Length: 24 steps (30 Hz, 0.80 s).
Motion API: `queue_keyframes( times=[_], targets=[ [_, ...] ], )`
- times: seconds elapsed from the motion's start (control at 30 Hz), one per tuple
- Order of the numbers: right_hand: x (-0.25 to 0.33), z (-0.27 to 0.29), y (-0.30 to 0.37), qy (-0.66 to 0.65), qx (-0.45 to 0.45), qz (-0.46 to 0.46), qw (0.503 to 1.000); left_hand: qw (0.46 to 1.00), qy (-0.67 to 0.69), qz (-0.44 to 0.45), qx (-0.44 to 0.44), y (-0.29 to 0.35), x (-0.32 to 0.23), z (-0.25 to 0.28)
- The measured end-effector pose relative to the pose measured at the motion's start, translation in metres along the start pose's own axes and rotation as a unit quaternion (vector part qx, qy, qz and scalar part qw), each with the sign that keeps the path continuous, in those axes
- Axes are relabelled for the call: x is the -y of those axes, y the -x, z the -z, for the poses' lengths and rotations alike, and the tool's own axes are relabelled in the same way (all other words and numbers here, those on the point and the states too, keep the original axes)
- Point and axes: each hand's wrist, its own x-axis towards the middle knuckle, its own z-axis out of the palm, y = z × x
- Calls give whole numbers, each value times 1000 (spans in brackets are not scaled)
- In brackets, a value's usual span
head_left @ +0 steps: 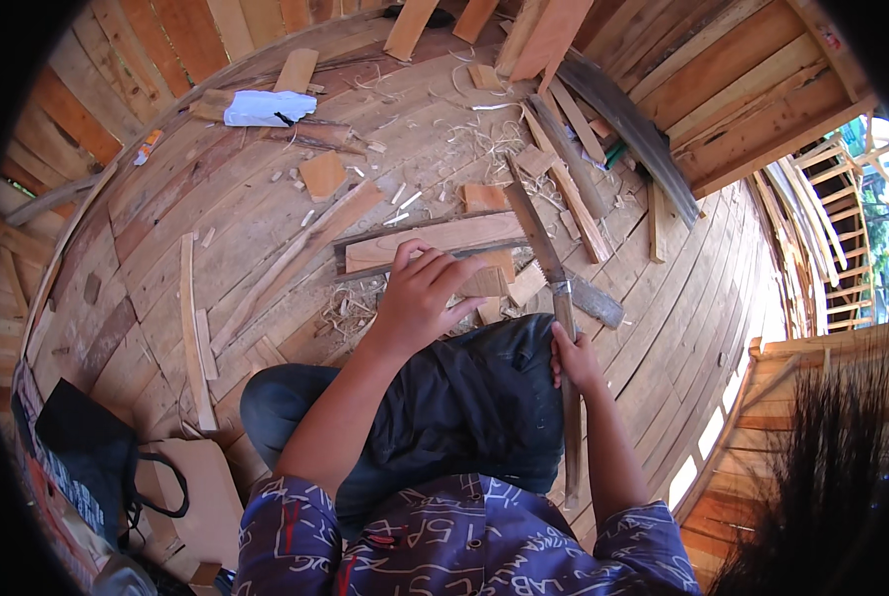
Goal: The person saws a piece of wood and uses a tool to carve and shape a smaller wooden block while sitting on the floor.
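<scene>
My left hand (420,303) pinches a small, flat wooden block (486,282) between thumb and fingers, above the floor in front of my lap. My right hand (576,360) is closed around the long handle of a knife (538,226). Its long blade points up and away from me, close to the right of the block, and the handle runs back beside my thigh. Beyond my left hand a wooden board (435,241) lies across the floor with dark edges showing around it. A wide grey metal blade (595,301) lies to the right of the knife.
Shavings and offcuts litter the plank floor (663,328). Long strips (198,338) lie left; a white-blue bag (269,108) lies farther off. Beams (569,184) lie at far right. A black bag (87,452) and cardboard (201,497) stand near left. Plank walls surround me.
</scene>
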Motion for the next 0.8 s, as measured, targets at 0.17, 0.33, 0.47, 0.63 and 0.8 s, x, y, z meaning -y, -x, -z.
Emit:
queue_keyframes(
  times=[0.17,0.33,0.47,0.63,0.8],
  targets=[
    [-3,0,4,-13,-11,13,1000,1000,13,-2,-13,1,-1,-1],
    [-13,7,10,-112,10,9,994,994,102,46,-19,2,-2,-8],
    [-21,3,24,-150,3,49,987,983,156,92,-17,2,-4,-7],
    [-6,-14,62,44,-93,204,974,980,143,138,25,6,-5,-8],
    [52,-46,108,247,-157,287,912,978,144,151,-5,9,-5,-6]
  ],
)
